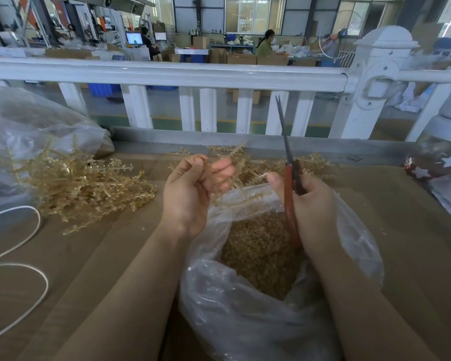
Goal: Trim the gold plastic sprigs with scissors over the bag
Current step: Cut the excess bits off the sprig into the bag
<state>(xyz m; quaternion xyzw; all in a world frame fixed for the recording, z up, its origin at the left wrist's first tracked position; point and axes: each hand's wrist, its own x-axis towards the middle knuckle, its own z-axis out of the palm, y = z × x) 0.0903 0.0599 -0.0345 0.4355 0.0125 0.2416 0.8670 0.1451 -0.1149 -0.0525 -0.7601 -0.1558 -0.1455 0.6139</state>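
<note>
My left hand point(190, 194) grips a gold plastic sprig point(232, 155) with curled fingers, above the far rim of the clear plastic bag point(245, 321). Red-handled scissors point(288, 162) stand nearly upright in my right hand point(305, 204), blades pointing up and slightly parted at the tips. That hand's thumb touches a pale stem end of the sprig. Inside the bag lies a heap of gold trimmed pieces point(258, 256).
A pile of gold sprigs point(76, 183) spills from a large clear bag point(24, 131) at the left. A white cord point(16, 256) loops on the brown cardboard tabletop point(401, 256). A white railing point(167, 74) runs behind; a star-patterned jar point(443, 157) stands at right.
</note>
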